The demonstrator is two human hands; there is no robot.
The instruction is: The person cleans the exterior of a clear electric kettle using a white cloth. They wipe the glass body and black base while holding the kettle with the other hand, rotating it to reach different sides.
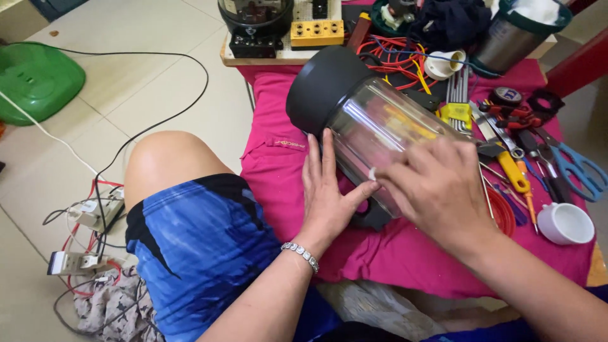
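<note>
Green plastic lid (38, 79): lying on the pale tiled floor (145, 76) at about 10 o'clock, well apart from everything being handled.
Black cable (158, 123): trailing across the floor toward the white power strip (95, 212) at 8 o'clock.
Knee in blue patterned shorts (190, 234): sitting just left of the pink cloth-covered worktop (405, 253).
Left hand (326, 196): lying flat and open, fingers spread, pressing against the lower side of the jar; gripping nothing.
Clear plastic blender jar with black base (361, 114): lying tilted on its side at the centre of the worktop, base pointing toward 11 o'clock.
Right hand (437, 187): resting on top of the jar, fingers curled loosely over it, pinching a small white scrap (372, 173) against the clear wall.
Yellow-handled screwdriver (513, 174): lying at 3 o'clock, just beside the right hand.
Blue-handled scissors (579, 168): lying at 3 o'clock, far right.
White ceramic cup (565, 223): standing at 4 o'clock, near the worktop's edge.
</note>
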